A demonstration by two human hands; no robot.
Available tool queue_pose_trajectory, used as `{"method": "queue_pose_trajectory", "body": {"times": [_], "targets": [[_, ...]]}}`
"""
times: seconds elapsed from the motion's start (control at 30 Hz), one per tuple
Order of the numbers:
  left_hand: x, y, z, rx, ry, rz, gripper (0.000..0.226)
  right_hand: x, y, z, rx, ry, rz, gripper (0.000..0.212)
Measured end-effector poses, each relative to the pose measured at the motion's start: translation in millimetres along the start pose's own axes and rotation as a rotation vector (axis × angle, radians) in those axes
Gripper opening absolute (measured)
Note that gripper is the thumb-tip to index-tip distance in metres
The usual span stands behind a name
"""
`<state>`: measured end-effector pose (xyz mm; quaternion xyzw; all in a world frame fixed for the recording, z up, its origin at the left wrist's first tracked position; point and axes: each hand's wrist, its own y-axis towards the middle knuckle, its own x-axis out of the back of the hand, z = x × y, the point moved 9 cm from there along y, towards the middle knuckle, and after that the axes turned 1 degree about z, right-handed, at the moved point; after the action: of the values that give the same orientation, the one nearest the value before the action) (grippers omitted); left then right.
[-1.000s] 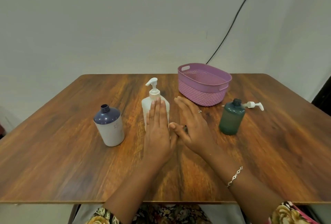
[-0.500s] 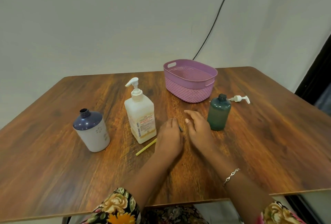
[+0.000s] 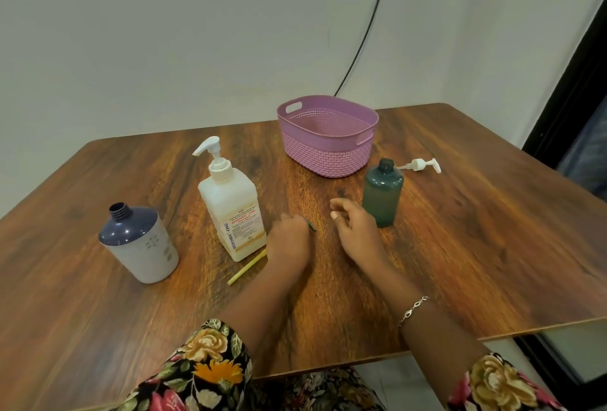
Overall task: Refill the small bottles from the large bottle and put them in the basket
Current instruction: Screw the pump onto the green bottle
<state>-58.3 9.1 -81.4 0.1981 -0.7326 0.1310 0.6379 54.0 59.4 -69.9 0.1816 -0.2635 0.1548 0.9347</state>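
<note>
The large white pump bottle point(image 3: 231, 213) stands upright left of centre. A small navy-and-white bottle point(image 3: 139, 246) stands uncapped at the left. A small green bottle point(image 3: 382, 195) stands uncapped at the right, with its white pump head point(image 3: 420, 165) lying on the table behind it. The purple basket point(image 3: 328, 156) sits at the back and looks empty. My left hand point(image 3: 289, 241) lies on the table, fingers curled over a thin yellow stick point(image 3: 246, 269) whose dark tip pokes out past the knuckles. My right hand point(image 3: 356, 229) hovers loosely curled just left of the green bottle, holding nothing.
The wooden table point(image 3: 476, 246) has its near edge close to my forearms and its right edge beside a dark doorway. A black cable point(image 3: 368, 26) runs down the wall behind the basket.
My hands have come apart and dropped to the table. The left hand's fingers have curled over the stick; the right hand has shifted toward the green bottle. The view has swung leftward.
</note>
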Motion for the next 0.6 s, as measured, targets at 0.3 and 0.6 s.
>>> {"method": "queue_pose_trajectory", "body": {"times": [0.3, 0.6], "targets": [[50, 10, 0, -0.01, -0.397, -0.26, 0.03, 4, 6, 3, -0.099, 0.247, -0.013, 0.03], [73, 5, -4, -0.125, -0.788, -0.39, 0.058, -3, 6, 22, -0.215, 0.764, 0.07, 0.029]]}}
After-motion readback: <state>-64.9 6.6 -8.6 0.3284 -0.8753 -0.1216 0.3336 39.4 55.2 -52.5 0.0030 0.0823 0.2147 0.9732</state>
